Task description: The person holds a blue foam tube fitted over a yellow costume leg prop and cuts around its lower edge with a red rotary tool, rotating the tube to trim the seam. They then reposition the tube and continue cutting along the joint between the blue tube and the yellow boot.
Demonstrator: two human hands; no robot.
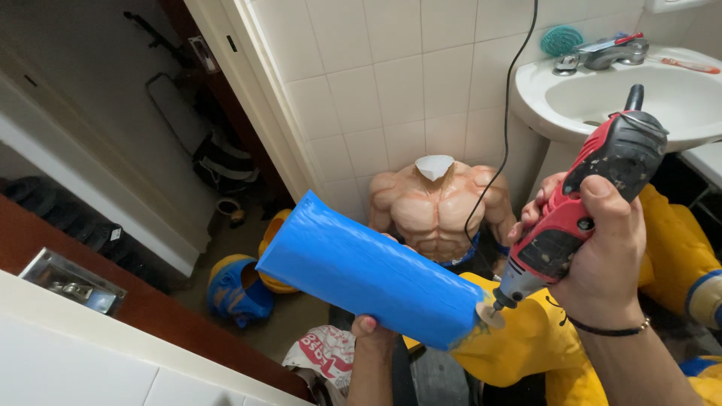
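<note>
Below sink: right hand [602, 256] gripped grinder [579, 203].
Left hand [370, 329]: fingers clasped blue piece [368, 271], probably light, rigid; hold underneath.

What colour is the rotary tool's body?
Red and black handheld rotary tool, in the right hand; head view.

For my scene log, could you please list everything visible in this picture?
Blue-taped tube: one, blue, centre, held from below.
Rotary tool: one, red and black, right, its disc at the tube's end.
Cord: one, black, hanging down the wall.
Torso figure: one, tan, headless, against the tiles.
Sink: one, white, upper right.
Tap: one, metal, on the sink.
Yellow figure parts: several, yellow, lower right.
Blue and yellow piece: one, on the floor.
Left hand: one, under the tube.
Right hand: one, gripping the tool.
</note>
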